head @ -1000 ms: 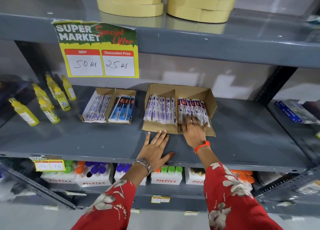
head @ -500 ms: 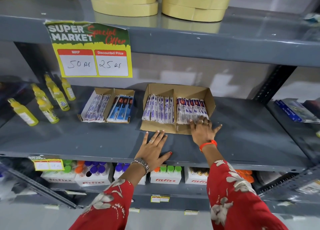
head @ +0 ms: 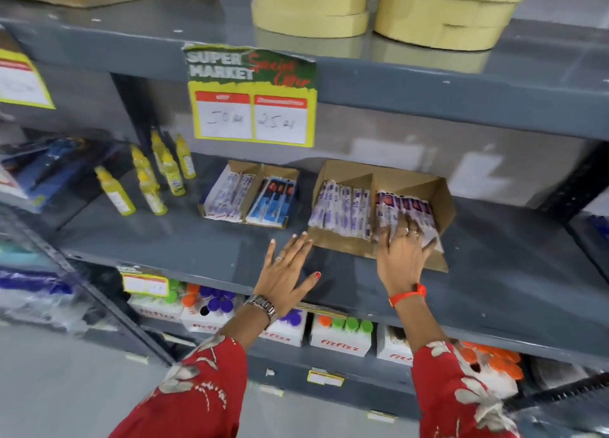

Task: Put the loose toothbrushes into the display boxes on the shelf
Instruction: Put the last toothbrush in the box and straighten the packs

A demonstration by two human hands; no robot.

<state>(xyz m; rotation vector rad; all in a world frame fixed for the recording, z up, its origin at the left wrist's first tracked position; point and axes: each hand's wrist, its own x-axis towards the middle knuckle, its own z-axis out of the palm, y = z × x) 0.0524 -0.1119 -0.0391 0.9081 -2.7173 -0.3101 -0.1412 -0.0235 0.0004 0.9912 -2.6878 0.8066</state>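
Toothbrushes [head: 403, 211] lie front-to-back in box [head: 441, 200]; right hand [head: 400, 253] fingers flat on them.

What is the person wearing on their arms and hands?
Both arms have red sleeves with pale flowers. The left hand has a silver watch, a ring and red thumbnail polish. The right hand has an orange wristband and a ring.

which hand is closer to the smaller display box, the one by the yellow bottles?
Left. The left hand lies flat on the shelf, below and just right of the smaller display box, not touching it. The right hand is farther right, on the toothbrushes in the bigger box.
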